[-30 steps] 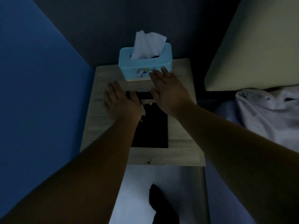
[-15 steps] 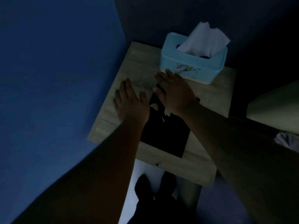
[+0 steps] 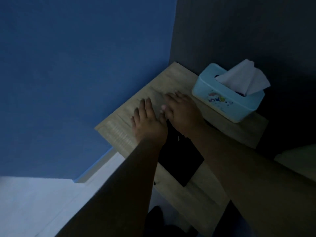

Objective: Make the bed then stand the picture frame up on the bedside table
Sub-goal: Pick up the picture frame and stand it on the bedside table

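Note:
The picture frame (image 3: 179,161) is a dark rectangle lying flat on the wooden bedside table (image 3: 171,77). My left hand (image 3: 147,122) lies palm down over the frame's far left corner, fingers stretched out onto the table top. My right hand (image 3: 184,112) lies palm down over the frame's far right corner, close beside the left, thumbs almost touching. Neither hand is curled around the frame. My forearms hide the frame's long edges.
A light blue tissue box (image 3: 225,100) with a tissue sticking up stands at the table's back right, just beyond my right hand. A blue wall (image 3: 77,74) borders the table's left side. A pale bed part (image 3: 297,159) shows at the right edge, pale floor (image 3: 42,202) below left.
The view has swung left, so the table now sits to the right and the bed has nearly left the view. My hands stay flat at the frame's far end and have drawn closer together.

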Demonstrator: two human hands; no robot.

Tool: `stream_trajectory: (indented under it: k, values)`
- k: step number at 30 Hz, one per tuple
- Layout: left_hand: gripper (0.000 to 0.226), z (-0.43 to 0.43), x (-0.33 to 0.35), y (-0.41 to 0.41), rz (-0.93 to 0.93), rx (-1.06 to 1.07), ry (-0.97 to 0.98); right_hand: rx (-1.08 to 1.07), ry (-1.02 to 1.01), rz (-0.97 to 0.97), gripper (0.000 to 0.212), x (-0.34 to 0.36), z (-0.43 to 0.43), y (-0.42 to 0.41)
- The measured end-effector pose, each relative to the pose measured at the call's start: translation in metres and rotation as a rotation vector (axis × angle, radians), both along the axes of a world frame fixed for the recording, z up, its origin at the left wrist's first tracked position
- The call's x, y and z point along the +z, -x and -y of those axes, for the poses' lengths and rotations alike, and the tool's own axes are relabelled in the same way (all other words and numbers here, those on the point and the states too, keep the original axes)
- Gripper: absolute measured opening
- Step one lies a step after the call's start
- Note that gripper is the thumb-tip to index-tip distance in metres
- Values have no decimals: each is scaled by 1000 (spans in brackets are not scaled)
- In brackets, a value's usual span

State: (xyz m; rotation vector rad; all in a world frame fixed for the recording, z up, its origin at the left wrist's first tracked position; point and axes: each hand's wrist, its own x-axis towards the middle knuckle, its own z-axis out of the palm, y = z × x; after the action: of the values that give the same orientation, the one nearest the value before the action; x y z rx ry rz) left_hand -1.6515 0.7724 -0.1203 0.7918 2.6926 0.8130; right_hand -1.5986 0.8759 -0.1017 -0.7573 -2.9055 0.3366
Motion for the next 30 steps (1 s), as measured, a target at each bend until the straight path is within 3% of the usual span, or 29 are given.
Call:
stream_trajectory:
  k: [7, 11, 20, 30]
  values:
    - [60, 45, -23, -51, -25, 60, -117, 82, 16, -100, 45, -19, 28, -43]
    - [59, 67, -16, -78, 109, 50, -104, 128, 31, -64, 45, -11, 39, -83]
    - [60, 53, -1, -45, 232, -164, 123, 410, 26, 326, 75, -6, 29, -117]
    - [64, 48, -30, -36, 210, -177, 316, 579, -14, 452, 96, -34, 23, -114]
